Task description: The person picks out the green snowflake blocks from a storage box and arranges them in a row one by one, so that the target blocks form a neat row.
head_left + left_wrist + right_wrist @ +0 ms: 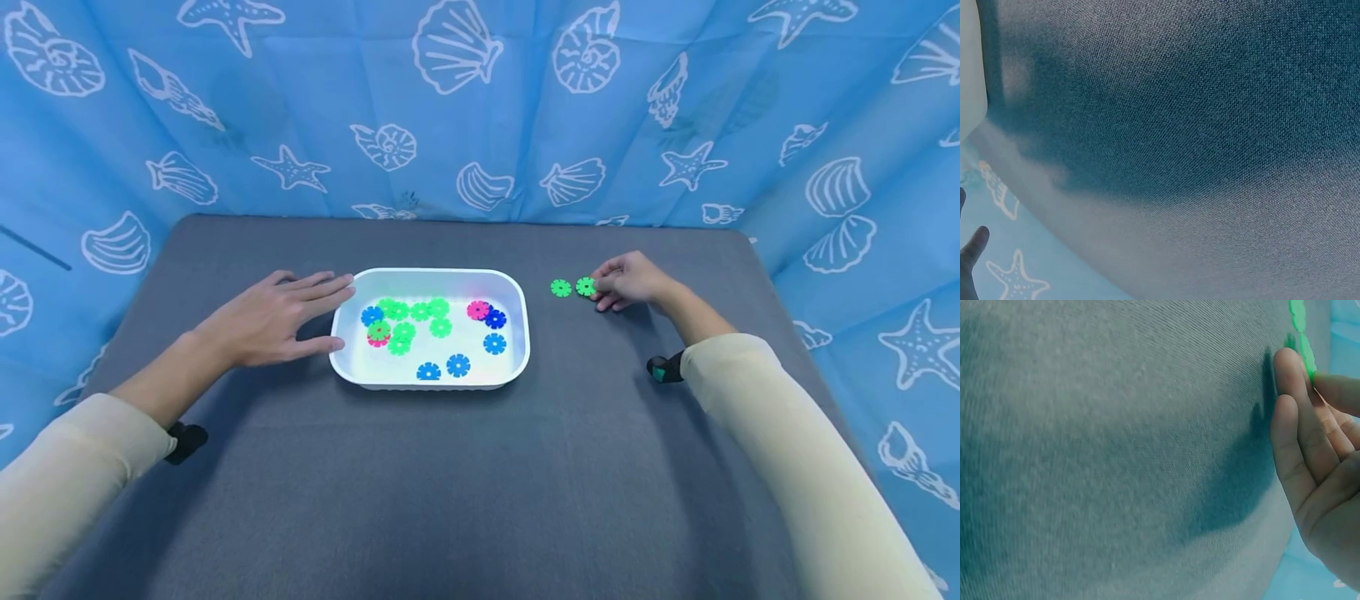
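A gray tabletop (465,483) spreads below me, with a white tray (468,340) near its middle. At the tray's left side I see the person's left hand (273,321), fingers extended and thumb spread wide, the tips at the rim; I cannot tell how firmly they touch. To the right of the tray, the right hand (632,279) pinches a green disc (585,287), notched all round like a little flower, between thumb and fingers. A second green disc (561,288) lies just beside it, on the side toward the tray. My right wrist view shows these two nearly edge-on, one beyond the other.

Inside the tray, more green discs cluster at the left, with a blue disc (371,316) beside them and a pink one (378,341) partly covered by a green one. At the right, another pink disc (477,310) overlaps a dark blue disc (497,319); three lighter blue discs lie nearer the front. Behind hangs a blue curtain (315,92) printed with white shells and starfish.
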`<state>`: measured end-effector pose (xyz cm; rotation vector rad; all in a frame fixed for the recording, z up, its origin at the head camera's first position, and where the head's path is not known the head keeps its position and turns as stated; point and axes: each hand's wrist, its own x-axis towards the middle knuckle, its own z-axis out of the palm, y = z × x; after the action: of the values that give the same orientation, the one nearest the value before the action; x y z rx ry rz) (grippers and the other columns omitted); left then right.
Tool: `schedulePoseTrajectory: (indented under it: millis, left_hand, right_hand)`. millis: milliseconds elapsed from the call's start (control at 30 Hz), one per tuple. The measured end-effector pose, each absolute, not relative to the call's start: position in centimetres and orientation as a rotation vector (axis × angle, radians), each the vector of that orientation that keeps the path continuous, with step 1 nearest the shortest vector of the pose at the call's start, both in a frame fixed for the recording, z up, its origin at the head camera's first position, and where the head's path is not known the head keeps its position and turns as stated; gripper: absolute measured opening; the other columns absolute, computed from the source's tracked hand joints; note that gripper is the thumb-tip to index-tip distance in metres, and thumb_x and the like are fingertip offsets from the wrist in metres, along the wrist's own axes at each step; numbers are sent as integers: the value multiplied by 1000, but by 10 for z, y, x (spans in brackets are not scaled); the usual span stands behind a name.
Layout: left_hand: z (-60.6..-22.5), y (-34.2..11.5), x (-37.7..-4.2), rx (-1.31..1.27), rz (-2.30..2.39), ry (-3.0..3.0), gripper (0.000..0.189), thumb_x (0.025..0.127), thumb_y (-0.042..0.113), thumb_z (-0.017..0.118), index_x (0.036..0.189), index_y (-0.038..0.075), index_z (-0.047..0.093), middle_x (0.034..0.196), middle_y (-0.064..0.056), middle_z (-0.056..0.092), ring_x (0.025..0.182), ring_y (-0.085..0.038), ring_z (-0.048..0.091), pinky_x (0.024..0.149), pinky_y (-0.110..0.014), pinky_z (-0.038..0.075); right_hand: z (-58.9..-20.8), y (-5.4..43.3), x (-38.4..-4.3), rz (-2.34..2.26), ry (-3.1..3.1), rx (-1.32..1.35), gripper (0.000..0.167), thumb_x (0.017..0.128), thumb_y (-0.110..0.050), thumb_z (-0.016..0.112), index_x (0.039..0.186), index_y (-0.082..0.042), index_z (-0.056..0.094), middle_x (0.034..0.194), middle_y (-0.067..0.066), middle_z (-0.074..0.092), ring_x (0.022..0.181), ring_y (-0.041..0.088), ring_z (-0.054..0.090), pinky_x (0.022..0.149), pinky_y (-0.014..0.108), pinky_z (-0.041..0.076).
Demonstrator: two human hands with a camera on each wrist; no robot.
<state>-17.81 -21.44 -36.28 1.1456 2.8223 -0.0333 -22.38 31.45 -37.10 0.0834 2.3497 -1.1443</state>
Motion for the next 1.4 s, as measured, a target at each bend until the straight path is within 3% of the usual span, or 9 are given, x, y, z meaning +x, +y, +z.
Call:
schedulePoseTrajectory:
  millis: [300, 967, 1233, 1400]
  left_hand:
    - [-363, -214, -179, 1152, -36, 2825, 83, 92, 65, 54, 155, 15, 37, 162, -6, 30, 146, -33, 32, 107, -65, 30]
    - [-364, -214, -179, 1168, -54, 2839, 83, 92, 66, 54, 155, 15, 37, 162, -6, 31, 145, -33, 33, 107, -64, 31]
    - [-365, -215, -179, 1167, -46, 2840, 83, 92, 66, 54, 155, 15, 37, 162, -6, 31, 145, -33, 33, 107, -64, 31]
    - [-365, -215, -179, 1166, -33, 2837, 83, 92, 65, 55, 155, 15, 37, 162, -6, 30, 145, -33, 33, 107, -64, 31]
  right_hand:
    - [-378, 311, -224, -1120, 2400, 86, 29, 104, -16, 53, 119, 7, 61, 92, 11, 72, 77, 17, 71, 68, 33, 57]
    - [-362, 309, -223, -1183, 2391, 110, 38, 105, -22, 47, 124, 9, 59, 96, 14, 69, 79, 18, 71, 70, 36, 57]
    - [-340, 286, -228, -1325, 2332, 58, 42, 104, -24, 52, 128, 10, 55, 107, 20, 71, 88, 22, 74, 88, 45, 56]
    - [-323, 261, -230, -1404, 2258, 60, 43, 101, -25, 59, 128, 9, 57, 106, 20, 73, 96, 27, 73, 89, 43, 55]
